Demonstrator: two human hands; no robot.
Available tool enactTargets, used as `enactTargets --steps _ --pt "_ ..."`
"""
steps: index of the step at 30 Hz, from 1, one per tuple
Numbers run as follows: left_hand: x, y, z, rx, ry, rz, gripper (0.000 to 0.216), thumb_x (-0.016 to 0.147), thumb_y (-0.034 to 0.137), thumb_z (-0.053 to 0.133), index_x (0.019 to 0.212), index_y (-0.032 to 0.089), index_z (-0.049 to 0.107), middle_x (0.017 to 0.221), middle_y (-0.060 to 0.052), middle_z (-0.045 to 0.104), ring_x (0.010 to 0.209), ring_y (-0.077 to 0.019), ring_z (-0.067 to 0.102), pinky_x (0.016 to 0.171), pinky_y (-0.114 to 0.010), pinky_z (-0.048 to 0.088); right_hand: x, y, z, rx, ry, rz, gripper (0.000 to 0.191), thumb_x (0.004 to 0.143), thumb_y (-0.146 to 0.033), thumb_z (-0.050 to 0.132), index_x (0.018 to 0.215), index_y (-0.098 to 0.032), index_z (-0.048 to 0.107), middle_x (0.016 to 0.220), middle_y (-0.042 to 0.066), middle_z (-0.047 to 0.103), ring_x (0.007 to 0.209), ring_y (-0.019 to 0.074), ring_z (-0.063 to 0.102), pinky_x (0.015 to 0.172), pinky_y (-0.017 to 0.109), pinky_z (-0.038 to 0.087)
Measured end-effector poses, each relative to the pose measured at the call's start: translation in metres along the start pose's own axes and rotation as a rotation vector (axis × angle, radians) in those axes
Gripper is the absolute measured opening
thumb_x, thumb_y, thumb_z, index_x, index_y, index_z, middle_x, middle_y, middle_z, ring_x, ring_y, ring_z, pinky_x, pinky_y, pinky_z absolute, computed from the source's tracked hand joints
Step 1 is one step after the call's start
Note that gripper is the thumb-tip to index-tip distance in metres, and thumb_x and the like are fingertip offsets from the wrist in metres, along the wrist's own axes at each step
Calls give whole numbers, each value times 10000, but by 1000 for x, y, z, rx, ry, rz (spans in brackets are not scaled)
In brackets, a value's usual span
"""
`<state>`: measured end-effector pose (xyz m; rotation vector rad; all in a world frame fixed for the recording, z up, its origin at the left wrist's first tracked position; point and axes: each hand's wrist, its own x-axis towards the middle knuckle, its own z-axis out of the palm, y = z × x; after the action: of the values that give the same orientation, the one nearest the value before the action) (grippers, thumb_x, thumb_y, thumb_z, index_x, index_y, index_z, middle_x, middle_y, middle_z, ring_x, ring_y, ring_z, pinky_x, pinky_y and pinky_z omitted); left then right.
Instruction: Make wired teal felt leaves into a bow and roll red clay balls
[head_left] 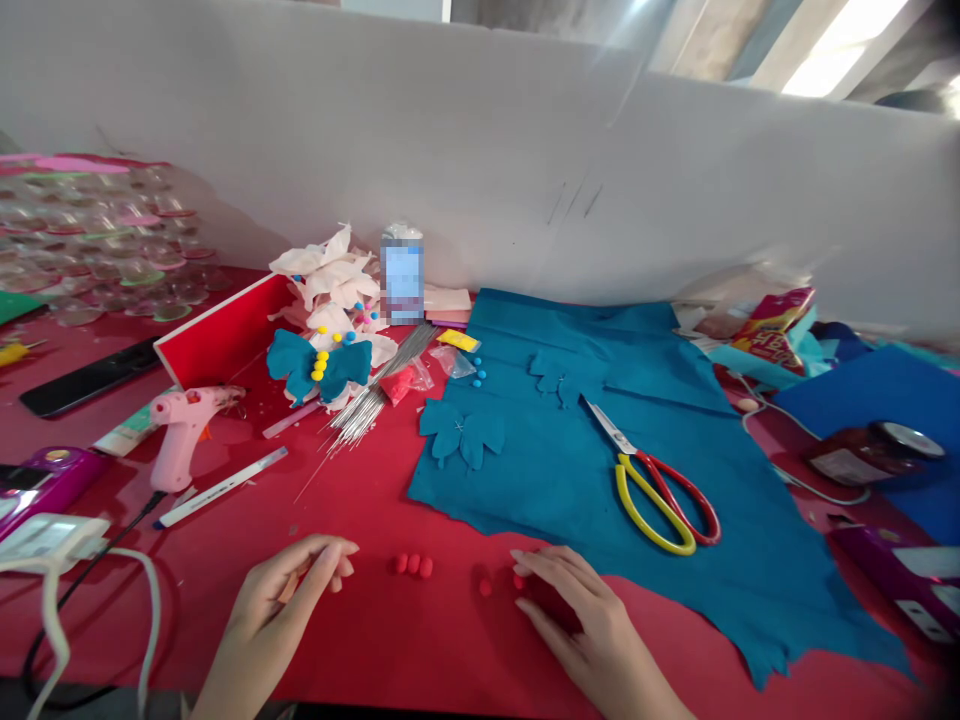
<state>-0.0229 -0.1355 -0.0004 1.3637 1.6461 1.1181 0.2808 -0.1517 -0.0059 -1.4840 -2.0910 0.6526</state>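
Observation:
My left hand (289,590) is above the red tabletop with its fingers curled and the thumb against them. Whatever it may hold is hidden. To its right, three small red pom-poms (413,566) sit in a short row. My right hand (570,610) is lowered near the table, thumb and fingers apart. Just under its index fingertip is another red pom-pom (519,581), not visibly pinched. A further loose red pom-pom (485,588) lies left of those fingers. Beyond the hand spreads a teal cloth (555,480), bearing cut teal petal shapes (461,435).
Scissors (652,480) lie partly open on the cloth. A pink glue gun (176,430), a marker (221,488) and a wire bundle (375,395) are at left. A teal butterfly shape (292,365) with yellow pom-poms stands behind. At right are a jar (870,455) and cables.

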Motion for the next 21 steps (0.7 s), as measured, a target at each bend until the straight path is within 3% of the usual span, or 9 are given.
enactTargets --steps 5,9,12,21 --pt "0 2 0 1 -21 -4 344 775 501 568 761 189 712 658 -31 665 613 -160 608 584 -207 519 6 -3 -2 -2 8 1 259 901 -245 500 1134 -269 611 1063 82 651 994 221 610 795 328 570" --pt "-1 5 2 -18 36 -32 338 770 506 574 757 198 712 655 -27 661 616 -160 600 590 -211 517 10 -7 -3 -52 -7 -22 264 907 -240 484 1136 -275 611 1159 88 612 1092 252 560 883 404 534" --pt "-1 4 2 -2 4 -15 356 763 520 573 761 193 715 659 -36 668 612 -169 606 577 -222 524 10 -8 -4 -61 0 -18 240 910 -240 477 1095 -276 625 1227 91 563 1151 267 518 898 421 526" --pt "-1 3 2 -12 17 -33 343 759 512 582 757 197 719 659 -28 670 613 -159 607 575 -205 512 5 -4 -2 -73 -2 -66 172 879 -291 557 1015 -282 663 1170 81 598 1106 267 541 867 411 534"
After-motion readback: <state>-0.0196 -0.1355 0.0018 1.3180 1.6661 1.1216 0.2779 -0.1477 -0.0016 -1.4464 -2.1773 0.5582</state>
